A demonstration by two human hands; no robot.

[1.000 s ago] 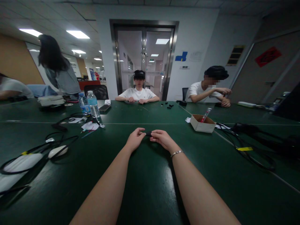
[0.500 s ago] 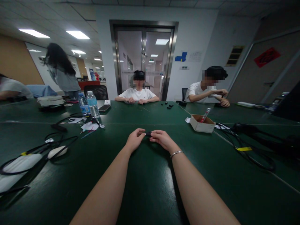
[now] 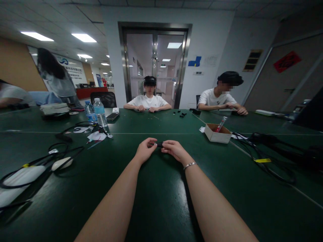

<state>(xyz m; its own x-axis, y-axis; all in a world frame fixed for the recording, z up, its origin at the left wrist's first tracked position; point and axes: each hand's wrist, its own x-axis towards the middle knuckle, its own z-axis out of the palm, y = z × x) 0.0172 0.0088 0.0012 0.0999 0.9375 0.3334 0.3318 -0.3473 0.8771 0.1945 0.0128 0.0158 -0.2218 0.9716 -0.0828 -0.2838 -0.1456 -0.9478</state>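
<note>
Above the green table [image 3: 156, 195], a small dark piece [image 3: 159, 145] with a silvery left end spans the gap between my fingertips. It is too small to name its kind. My right hand [image 3: 174, 150], with a silver bangle at the wrist, pinches its dark right end between thumb and fingers. The thumb and fingertips of my left hand [image 3: 146, 149] close on the silvery end. My fingers partly hide both ends.
A small open box [image 3: 217, 136] holding a red-and-clear tube stands ahead right. Black cables [image 3: 272, 168] lie at right, more cables [image 3: 67, 151] and a white mouse [image 3: 62, 163] at left. Two water bottles [image 3: 100, 112] stand farther back. Two people sit opposite, near several small black pieces [image 3: 182, 115].
More of the silvery end shows beside my left fingertips; my hands have hardly moved. The seated person at right has lowered a hand, and the standing person has shifted left.
</note>
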